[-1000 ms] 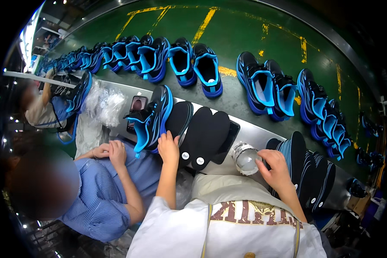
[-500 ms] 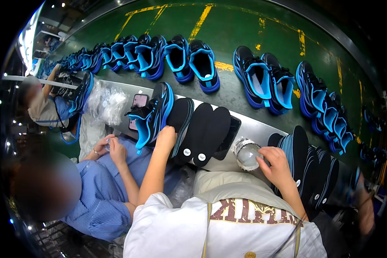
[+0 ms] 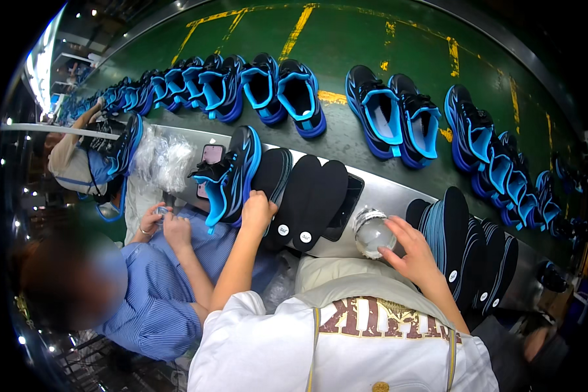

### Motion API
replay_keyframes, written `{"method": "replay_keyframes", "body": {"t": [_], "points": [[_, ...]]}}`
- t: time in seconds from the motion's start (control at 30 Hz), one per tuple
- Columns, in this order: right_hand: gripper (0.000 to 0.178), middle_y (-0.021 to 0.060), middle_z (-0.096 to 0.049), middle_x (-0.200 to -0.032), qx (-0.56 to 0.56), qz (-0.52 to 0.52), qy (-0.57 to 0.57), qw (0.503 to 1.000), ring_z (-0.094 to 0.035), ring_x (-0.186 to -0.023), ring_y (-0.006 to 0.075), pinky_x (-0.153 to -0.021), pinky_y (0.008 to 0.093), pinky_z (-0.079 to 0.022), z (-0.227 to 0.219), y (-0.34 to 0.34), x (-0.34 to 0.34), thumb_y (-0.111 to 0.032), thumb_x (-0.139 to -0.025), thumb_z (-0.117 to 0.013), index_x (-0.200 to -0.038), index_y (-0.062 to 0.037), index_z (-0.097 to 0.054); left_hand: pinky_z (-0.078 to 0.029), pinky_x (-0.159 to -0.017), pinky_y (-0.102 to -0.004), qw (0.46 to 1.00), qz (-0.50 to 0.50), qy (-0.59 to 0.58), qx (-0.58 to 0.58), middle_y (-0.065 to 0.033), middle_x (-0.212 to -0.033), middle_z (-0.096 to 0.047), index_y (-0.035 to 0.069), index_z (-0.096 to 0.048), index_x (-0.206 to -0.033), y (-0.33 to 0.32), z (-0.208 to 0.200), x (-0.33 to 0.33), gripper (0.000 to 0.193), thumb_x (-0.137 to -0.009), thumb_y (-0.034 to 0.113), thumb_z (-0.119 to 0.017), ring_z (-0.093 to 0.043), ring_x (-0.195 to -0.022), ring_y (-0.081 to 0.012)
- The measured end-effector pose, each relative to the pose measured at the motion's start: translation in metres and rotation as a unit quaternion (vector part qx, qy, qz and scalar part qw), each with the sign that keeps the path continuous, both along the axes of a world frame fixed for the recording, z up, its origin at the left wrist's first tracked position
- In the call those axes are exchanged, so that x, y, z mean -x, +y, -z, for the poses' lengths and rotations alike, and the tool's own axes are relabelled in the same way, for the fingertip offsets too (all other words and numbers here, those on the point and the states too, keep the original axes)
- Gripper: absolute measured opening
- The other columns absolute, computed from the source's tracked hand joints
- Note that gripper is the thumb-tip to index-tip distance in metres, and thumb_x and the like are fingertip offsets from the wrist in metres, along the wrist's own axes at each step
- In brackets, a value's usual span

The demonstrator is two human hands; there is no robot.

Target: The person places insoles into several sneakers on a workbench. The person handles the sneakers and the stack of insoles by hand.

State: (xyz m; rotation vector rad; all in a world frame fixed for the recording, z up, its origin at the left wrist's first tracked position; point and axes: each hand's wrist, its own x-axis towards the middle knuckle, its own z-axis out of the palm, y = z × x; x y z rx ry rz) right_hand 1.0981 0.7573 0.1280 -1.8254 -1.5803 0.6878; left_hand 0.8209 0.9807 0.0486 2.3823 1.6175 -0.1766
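My left hand is closed, fingers curled on the near left edge of a pile of black insoles with blue-grey edges. Just left of it, a black and blue sneaker rests on the metal bench. Thumb and fingers of my right hand reach around the right side of a round clear jar with a shiny rim. Between my hands lie two more black insole piles, each with a round white sticker at the heel.
Sneakers line the strip beyond the bench. More insole stacks stand at right. A dark phone-like slab lies partly under insoles. Clear plastic wrap and a phone are at left, near a seated co-worker in blue stripes.
My right thumb and fingers have spread from a near pinch at the jar's rim to span its right side. My left hand stays at the insole pile. The view has shifted slightly.
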Motion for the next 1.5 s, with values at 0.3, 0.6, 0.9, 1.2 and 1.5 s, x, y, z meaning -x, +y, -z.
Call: {"method": "replay_keyframes", "body": {"t": [0.3,0.6,0.9,1.2,1.5], "points": [[0.050,0.0159,-0.057,-0.106,0.042,0.008,0.061,0.997,-0.055,-0.096,0.0305,-0.084,0.0371,-0.040,0.004,-0.022,-0.007,-0.018,-0.074,-0.065,-0.117,-0.0026,-0.047,-0.049,-0.052,-0.0383,0.988,0.065,0.026,-0.136,-0.0194,-0.078,-0.054,-0.002,-0.049,-0.077,-0.013,0.025,0.005,0.016,-0.075,0.013,-0.053,-0.058,-0.060,-0.0320],[0.039,0.0150,-0.057,-0.103,-0.034,0.033,0.029,0.998,-0.054,-0.095,0.0294,-0.082,0.0355,-0.041,-0.001,0.008,-0.025,-0.016,-0.075,-0.065,-0.109,-0.0015,-0.053,-0.045,-0.079,-0.0414,0.998,0.014,-0.051,-0.045,-0.0257,-0.115,-0.045,-0.004,-0.040,-0.121,-0.010,-0.001,-0.011,0.062,-0.074,0.027,-0.066,-0.052,-0.094,-0.0409],[0.033,0.0136,-0.059,-0.098,0.018,-0.010,0.048,0.999,-0.056,-0.090,0.0301,-0.080,0.0366,-0.041,0.024,-0.007,-0.014,-0.017,-0.077,-0.062,-0.106,-0.0028,-0.055,-0.043,-0.083,-0.0405,0.992,-0.007,-0.036,0.124,-0.0269,-0.112,-0.045,0.009,-0.026,-0.135,0.049,-0.008,-0.065,0.087,-0.066,0.034,-0.073,-0.052,-0.098,-0.0392],[0.034,0.0148,-0.059,-0.096,-0.004,0.009,0.042,0.999,-0.056,-0.088,0.0311,-0.078,0.0367,-0.042,0.027,-0.022,-0.027,-0.021,-0.075,-0.065,-0.101,-0.0013,-0.056,-0.044,-0.078,-0.0415,0.985,0.141,-0.047,-0.085,-0.0177,-0.104,-0.050,0.000,-0.048,-0.101,0.046,-0.016,-0.075,0.060,-0.059,0.030,-0.077,-0.049,-0.098,-0.0346],[0.064,0.0204,-0.048,-0.114,0.037,0.062,0.280,0.957,-0.050,-0.107,0.0293,-0.090,0.0359,-0.040,-0.002,0.032,-0.017,-0.024,-0.073,-0.069,-0.121,0.0004,-0.035,-0.027,-0.049,-0.0191,0.897,0.020,-0.398,0.189,0.0073,-0.061,-0.037,0.010,-0.040,-0.062,0.045,-0.111,-0.093,0.032,-0.079,0.018,-0.065,-0.033,-0.057,-0.0023]]}}
